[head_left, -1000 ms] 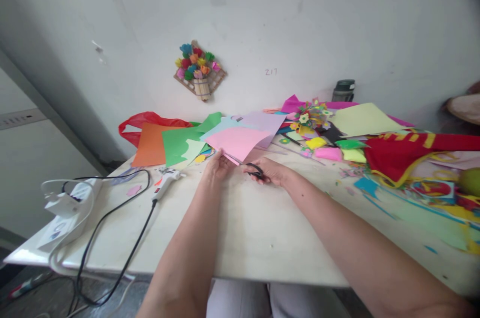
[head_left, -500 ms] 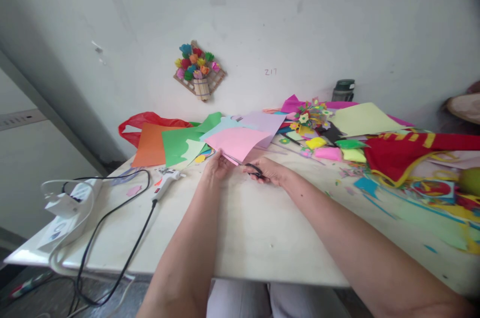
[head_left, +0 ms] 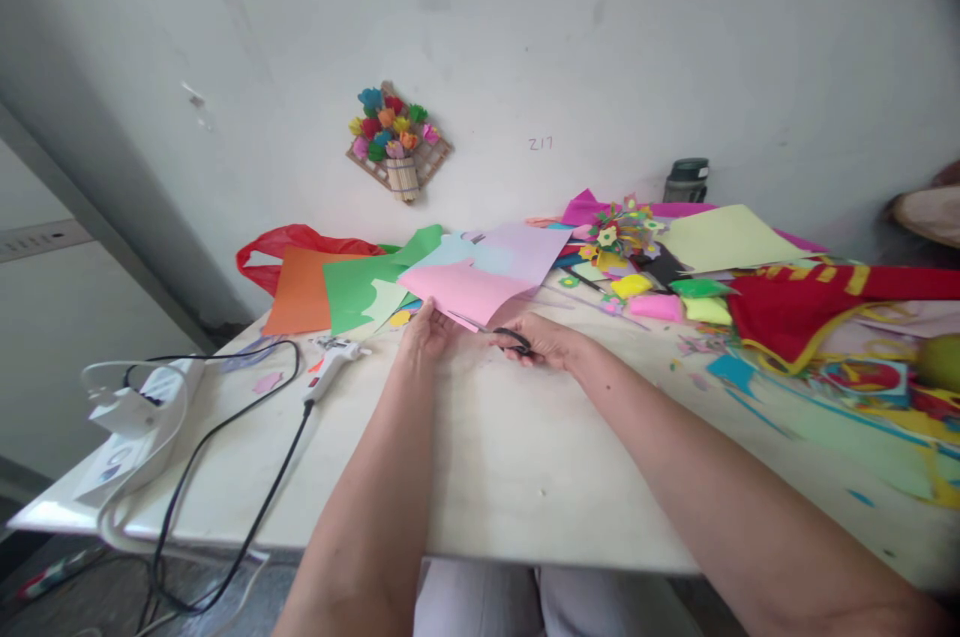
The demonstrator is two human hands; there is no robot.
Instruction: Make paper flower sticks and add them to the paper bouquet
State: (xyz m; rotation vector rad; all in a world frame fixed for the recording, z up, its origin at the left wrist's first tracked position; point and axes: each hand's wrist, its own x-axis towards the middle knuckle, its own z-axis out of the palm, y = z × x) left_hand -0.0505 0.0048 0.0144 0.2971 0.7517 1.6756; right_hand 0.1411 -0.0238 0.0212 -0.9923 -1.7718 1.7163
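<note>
A pink sheet of paper is raised over the table, its far edge showing a notch. My left hand pinches the sheet at its near left edge. In my right hand is a pair of scissors with black handles. The scissor blades point left and lie at the near edge of the pink paper, close to my left fingers. Behind the pink sheet are light blue and lilac sheets.
On the left are a glue gun, looping cables, a power strip and orange and green sheets. To the right lie paper flowers, clay packets, red fabric and scraps. A dark bottle stands by the wall.
The pink sheet has turned and tilted, its far edge now lower with a notch showing. My left hand has shifted slightly left, and my right hand with the scissors slightly right.
</note>
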